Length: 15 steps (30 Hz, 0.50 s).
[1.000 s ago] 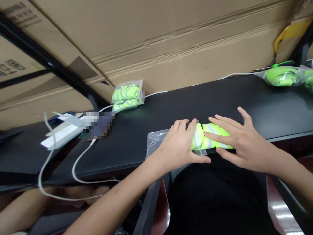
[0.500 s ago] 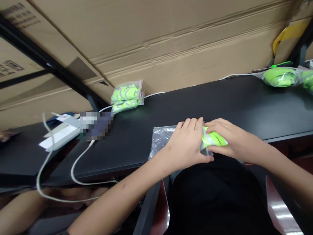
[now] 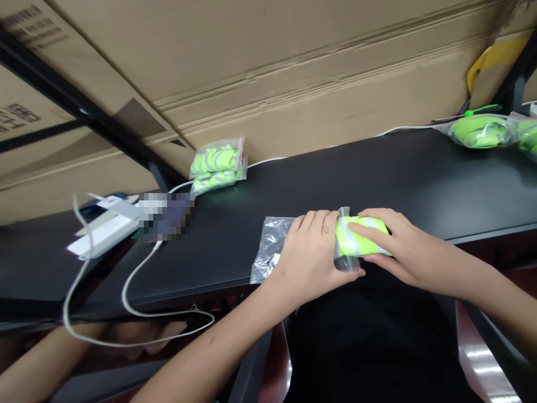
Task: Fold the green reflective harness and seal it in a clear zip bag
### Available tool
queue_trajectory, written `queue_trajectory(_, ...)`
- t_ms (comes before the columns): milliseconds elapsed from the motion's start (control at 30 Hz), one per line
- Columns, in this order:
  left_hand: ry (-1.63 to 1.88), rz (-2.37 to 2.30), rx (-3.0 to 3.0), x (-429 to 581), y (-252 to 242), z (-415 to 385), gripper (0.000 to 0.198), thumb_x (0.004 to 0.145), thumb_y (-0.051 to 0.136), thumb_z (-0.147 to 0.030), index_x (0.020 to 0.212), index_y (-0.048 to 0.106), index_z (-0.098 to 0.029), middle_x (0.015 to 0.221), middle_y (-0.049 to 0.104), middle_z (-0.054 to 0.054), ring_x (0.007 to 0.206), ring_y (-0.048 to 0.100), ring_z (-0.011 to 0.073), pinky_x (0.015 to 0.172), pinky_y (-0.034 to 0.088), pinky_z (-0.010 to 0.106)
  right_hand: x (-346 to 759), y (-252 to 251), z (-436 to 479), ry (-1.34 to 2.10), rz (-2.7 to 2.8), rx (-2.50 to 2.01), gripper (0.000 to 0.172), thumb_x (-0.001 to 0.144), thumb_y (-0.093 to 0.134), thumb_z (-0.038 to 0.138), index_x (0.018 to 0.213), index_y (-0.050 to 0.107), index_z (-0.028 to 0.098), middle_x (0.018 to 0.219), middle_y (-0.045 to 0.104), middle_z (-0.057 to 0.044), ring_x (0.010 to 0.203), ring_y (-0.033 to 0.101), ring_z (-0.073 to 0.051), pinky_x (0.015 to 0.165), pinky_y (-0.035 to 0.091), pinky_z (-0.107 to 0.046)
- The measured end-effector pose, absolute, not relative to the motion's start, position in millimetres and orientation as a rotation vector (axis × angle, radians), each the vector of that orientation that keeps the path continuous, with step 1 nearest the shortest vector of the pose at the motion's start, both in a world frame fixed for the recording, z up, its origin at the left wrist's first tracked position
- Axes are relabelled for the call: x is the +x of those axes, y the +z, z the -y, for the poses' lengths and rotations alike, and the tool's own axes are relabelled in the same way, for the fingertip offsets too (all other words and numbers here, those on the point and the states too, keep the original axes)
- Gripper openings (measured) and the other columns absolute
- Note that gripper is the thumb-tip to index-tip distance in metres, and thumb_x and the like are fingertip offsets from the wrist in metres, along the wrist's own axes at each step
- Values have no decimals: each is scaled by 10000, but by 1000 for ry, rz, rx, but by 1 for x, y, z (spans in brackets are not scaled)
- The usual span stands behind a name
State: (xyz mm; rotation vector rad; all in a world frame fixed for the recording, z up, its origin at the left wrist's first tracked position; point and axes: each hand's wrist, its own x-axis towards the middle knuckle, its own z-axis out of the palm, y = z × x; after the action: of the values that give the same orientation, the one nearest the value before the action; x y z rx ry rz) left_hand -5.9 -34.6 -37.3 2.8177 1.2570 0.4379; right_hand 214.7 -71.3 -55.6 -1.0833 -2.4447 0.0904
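A folded neon-green vest with grey reflective stripes (image 3: 361,243) lies at the near edge of the black table (image 3: 419,173), its left end inside the mouth of a clear plastic bag (image 3: 272,246). My left hand (image 3: 312,254) is closed around the bag's open end, thumb beneath. My right hand (image 3: 396,246) grips the vest's right part, fingers curled over its top and pressed along it.
Two bagged green vests (image 3: 216,165) lie against the cardboard wall (image 3: 293,73) at the back. More bagged green items (image 3: 482,131) sit at the far right. A white power strip (image 3: 104,229) and its looping cable (image 3: 138,291) lie at the left.
My right hand went from flat on the vest to gripping it, and the vest's end has slid a little into the bag. The bag has shifted slightly left.
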Motion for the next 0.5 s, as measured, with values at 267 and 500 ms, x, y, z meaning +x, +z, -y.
queue_trajectory(267, 444, -1059, 2847, -13, -31, 31, 885, 737, 752, -604, 1396, 410, -122, 1368, 571, 186, 1278, 524, 337, 1082, 406, 486, 196, -59, 71, 339, 2181, -1178, 329, 954, 581, 317, 1230, 437, 210, 1376, 566, -140, 1261, 562, -258, 994, 528, -438)
queue_trajectory(500, 336, -1102, 2927, -26, -32, 29, 1009, 674, 831, -570, 1484, 390, -161, 1408, 556, 190, 1327, 481, 397, 1092, 359, 566, 184, -57, 69, 189, 1942, -1118, 200, 850, 731, 276, 1022, 653, 208, 1240, 678, -100, 1091, 679, -221, 915, 560, -337)
